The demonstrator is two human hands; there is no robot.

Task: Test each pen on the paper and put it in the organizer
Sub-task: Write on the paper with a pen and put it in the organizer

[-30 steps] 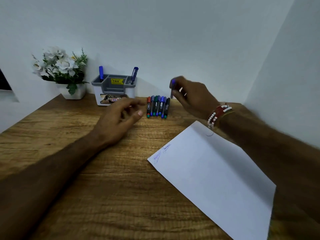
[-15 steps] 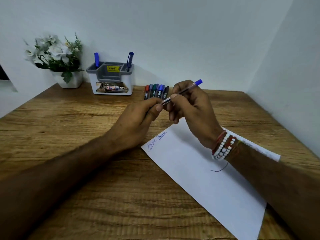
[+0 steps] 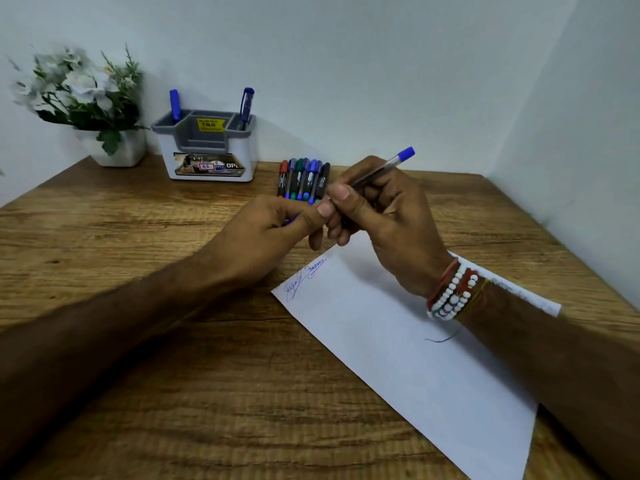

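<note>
The pen (image 3: 377, 171) is pinched in the right hand (image 3: 381, 216), slanting up and away above the far corner of the paper (image 3: 398, 341). The left hand (image 3: 270, 233) meets it thumb to thumb, its fingers curled round a sliver of blue that I take for the cap (image 3: 290, 221). If the cap comes off with a jerk, I expect it could drop, or the tip could mark a finger. With no hand flat on the paper, a stroke may drag it. The pen's tip is hidden between the fingers, so I cannot tell whether it is uncapped. Behind lie the markers (image 3: 303, 180) and the organizer (image 3: 207, 147), whose label is unreadable.
</note>
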